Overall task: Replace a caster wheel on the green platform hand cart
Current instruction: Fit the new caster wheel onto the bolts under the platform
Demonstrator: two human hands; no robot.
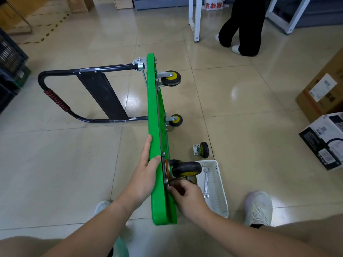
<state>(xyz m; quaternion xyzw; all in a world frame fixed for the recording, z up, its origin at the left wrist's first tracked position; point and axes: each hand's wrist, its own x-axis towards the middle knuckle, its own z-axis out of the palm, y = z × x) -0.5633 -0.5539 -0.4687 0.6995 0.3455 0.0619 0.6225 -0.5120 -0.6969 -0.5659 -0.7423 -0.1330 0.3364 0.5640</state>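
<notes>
**Hands.** The left hand (146, 169) is being laid flat along the upper edge of the green platform hand cart (155, 108), fingers straight and thumb resting over the edge. The cart is standing on its side on the floor, running through the centre of the frame, and is being steadied. The right hand (185, 196) is being held with fingers curled, pinching a fastener (168, 186) at the lower corner of the mounting plate of the near caster wheel (186, 169). The fastener is being largely hidden by the fingertips.

**Step in hand (judgement).** A fastener is being turned by finger. Whether it is going on or coming off cannot be told. Three measures are being advised:
- the deck is to be held still;
- the fastener is to be kept square to the plate;
- the wrench (206, 182) is to be reserved for the firm turns.

**Count.**
- Hands: two.
- Mounted casters plainly seen: three, being the near one, the upper far caster (170, 78) and the lower far caster (175, 120). A dark curve just above the near one may be a fourth; this cannot be told.
- Loose caster (204, 150): one, on the floor right of centre, just above the white basket (216, 175).
- Wrenches: one, lying in that basket.
- Cartons (319, 93): two, at the right edge of the frame.
</notes>
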